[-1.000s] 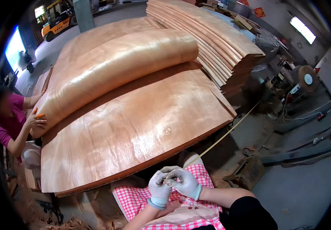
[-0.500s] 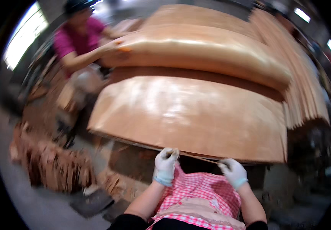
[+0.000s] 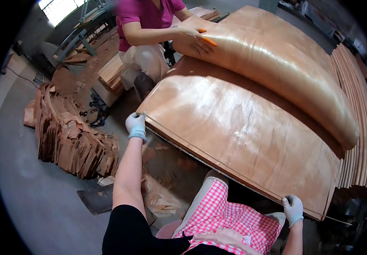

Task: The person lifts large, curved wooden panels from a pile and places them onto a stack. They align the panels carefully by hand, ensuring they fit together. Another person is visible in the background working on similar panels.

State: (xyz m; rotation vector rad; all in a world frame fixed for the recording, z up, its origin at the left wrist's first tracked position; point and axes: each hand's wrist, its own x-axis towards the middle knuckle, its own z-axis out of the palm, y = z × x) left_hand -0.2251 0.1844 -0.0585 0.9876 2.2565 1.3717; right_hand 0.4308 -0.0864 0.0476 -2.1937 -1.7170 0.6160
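A long thin strip [image 3: 338, 220] stretches along the near edge of a broad wooden veneer sheet [image 3: 238, 127]. My left hand [image 3: 136, 126], in a white glove, pinches the strip at the sheet's left corner. Toward the sheet's right end, my gloved right hand [image 3: 293, 209] closes on the same strip, whose tail sticks out past the right corner. Beyond, another veneer sheet [image 3: 272, 72] is folded back in a rounded roll over the first. A co-worker's hand [image 3: 196, 41], wearing orange finger covers, presses on the roll's left end.
On the floor at left stands a bundle of broken veneer scraps [image 3: 75, 136]. A stack of long veneer sheets [image 3: 355, 127] hangs along the right side. The co-worker in a magenta shirt [image 3: 143, 19] is at the far left corner, near stacked boards [image 3: 112, 73]. A dark flat piece [image 3: 96, 199] lies lower left.
My hands have moved far apart, the left out to the sheet's left corner and the right toward its right end, drawing the strip along the edge. The view has turned and shifted.
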